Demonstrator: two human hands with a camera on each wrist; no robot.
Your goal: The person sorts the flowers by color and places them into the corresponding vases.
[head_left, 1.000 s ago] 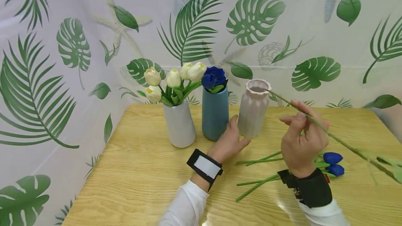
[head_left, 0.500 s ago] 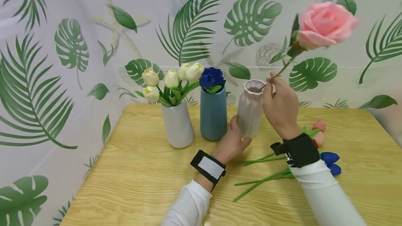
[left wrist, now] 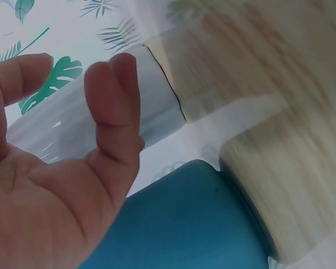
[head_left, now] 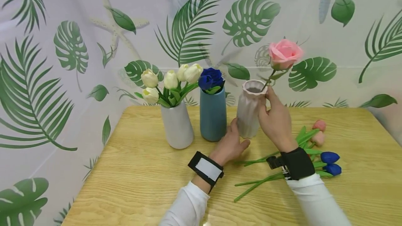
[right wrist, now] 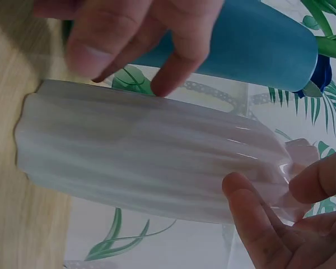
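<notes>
A pink rose (head_left: 285, 53) stands tilted right in the pale ribbed vase (head_left: 248, 114), its lower stem hidden inside. My right hand (head_left: 276, 119) is at the vase's right side, fingertips close to the neck. In the right wrist view its thumb (right wrist: 239, 182) and a forefinger lie against or just in front of the glossy vase (right wrist: 140, 148), with no stem between them. My left hand (head_left: 230, 144) is low between the blue vase (head_left: 213, 116) and the ribbed vase, fingers loosely bent, holding nothing. Contact with either vase is unclear in the left wrist view.
A white vase (head_left: 177, 125) with cream tulips (head_left: 171, 79) stands left of the blue vase, which holds blue flowers (head_left: 211, 78). Blue tulips (head_left: 330, 157) and pinkish flowers (head_left: 318, 137) lie on the wooden table (head_left: 135, 184) under and beside my right forearm.
The rose stem has swung upright and gone down into the ribbed vase; the bloom is lower. My right hand has moved left to the vase's neck and let go of the stem. My left hand barely moved.
</notes>
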